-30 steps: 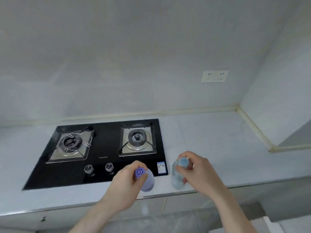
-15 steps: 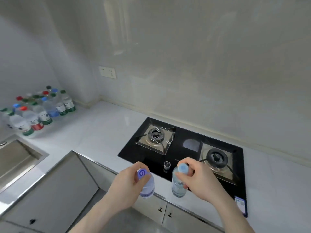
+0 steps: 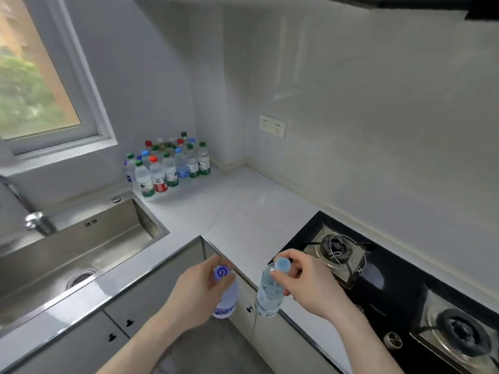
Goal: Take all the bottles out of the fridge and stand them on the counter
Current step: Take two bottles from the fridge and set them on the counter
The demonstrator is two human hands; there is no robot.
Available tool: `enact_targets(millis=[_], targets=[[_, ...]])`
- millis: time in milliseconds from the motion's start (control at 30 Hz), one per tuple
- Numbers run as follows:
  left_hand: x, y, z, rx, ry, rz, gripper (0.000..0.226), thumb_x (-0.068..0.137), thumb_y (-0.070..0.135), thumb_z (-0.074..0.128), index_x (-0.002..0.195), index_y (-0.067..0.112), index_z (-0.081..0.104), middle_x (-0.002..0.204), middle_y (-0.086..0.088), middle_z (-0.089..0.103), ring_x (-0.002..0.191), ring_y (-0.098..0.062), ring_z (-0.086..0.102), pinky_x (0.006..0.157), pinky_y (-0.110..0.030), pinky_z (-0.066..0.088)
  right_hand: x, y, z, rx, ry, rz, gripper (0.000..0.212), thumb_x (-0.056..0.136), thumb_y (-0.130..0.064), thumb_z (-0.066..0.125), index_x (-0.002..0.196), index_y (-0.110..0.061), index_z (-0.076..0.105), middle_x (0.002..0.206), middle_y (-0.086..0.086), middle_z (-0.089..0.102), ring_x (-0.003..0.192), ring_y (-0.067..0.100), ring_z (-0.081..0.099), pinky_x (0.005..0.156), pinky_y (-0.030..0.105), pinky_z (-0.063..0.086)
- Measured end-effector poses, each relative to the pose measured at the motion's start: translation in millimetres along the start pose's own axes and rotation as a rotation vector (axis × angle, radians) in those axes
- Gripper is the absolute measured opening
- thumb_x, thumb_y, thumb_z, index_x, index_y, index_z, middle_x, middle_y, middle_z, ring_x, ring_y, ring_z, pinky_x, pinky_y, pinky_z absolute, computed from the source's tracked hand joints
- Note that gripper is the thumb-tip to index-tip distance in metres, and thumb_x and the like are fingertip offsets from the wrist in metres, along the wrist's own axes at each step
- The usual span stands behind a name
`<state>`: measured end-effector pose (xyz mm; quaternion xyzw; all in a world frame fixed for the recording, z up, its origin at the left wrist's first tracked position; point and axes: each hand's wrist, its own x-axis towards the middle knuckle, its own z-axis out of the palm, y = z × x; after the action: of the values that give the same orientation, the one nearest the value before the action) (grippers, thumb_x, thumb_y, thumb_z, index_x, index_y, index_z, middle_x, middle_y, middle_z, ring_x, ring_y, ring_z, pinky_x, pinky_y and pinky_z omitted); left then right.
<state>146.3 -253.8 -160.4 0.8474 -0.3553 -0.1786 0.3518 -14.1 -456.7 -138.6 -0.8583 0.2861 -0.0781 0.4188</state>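
Observation:
My left hand (image 3: 195, 288) grips a small water bottle with a blue-and-white spiral cap (image 3: 226, 298) by its neck. My right hand (image 3: 305, 284) holds a clear water bottle with a pale blue cap (image 3: 269, 291) near its top. Both bottles hang upright in the air in front of the counter's inner corner, above the floor. A cluster of several bottles (image 3: 168, 164) with green, red and blue caps stands on the white counter (image 3: 243, 209) in the far corner below the window. The fridge is out of view.
A steel sink (image 3: 81, 247) with a tap (image 3: 35, 222) lies to the left. A black gas hob (image 3: 399, 287) with two burners sits to the right. Cabinet doors run below the counter edge. A wall socket (image 3: 272, 126) is on the back wall.
The view has swung left from the hob to the corner counter with the sink and bottle cluster. Both hands keep the same hold on their bottles.

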Motion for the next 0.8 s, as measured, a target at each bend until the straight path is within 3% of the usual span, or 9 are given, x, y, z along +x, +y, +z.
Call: enact_targets(millis=[267, 467, 800], targets=[[34.1, -45.6, -41.4, -0.001, 0.124, -0.113, 0.003, 0.097, 0.048, 0.060, 0.097, 0.045, 0.059, 0.078, 0.006, 0.070, 0.067, -0.011, 0.068, 0.070, -0.037, 0.057, 87.2, -38.3, 35.6, -0.030, -0.098, -0.092, 0.015, 0.087, -0.045, 0.075, 0.099, -0.040, 0.068, 0.078, -0.004, 0.070, 0.069, 0.012, 0.072, 0.069, 0.036, 0.061], [91.3, -64.8, -65.3, -0.001, 0.164, -0.187, 0.005, 0.100, 0.043, 0.060, 0.101, 0.038, 0.062, 0.079, 0.010, 0.069, 0.069, -0.009, 0.072, 0.060, -0.023, 0.053, 172.1, -50.9, 52.2, -0.037, -0.169, -0.138, 0.017, 0.086, -0.047, 0.075, 0.099, -0.039, 0.067, 0.079, -0.003, 0.071, 0.066, 0.010, 0.072, 0.073, 0.037, 0.060], [187.7, -93.9, -101.7, -0.005, 0.262, -0.255, 0.003, 0.098, 0.043, 0.063, 0.097, 0.041, 0.061, 0.063, 0.002, 0.060, 0.065, -0.017, 0.070, 0.065, -0.039, 0.053, 297.4, -76.1, 60.6, -0.071, -0.221, -0.218, 0.023, 0.086, -0.048, 0.074, 0.106, -0.037, 0.068, 0.082, -0.009, 0.072, 0.071, 0.009, 0.072, 0.075, 0.038, 0.061]])
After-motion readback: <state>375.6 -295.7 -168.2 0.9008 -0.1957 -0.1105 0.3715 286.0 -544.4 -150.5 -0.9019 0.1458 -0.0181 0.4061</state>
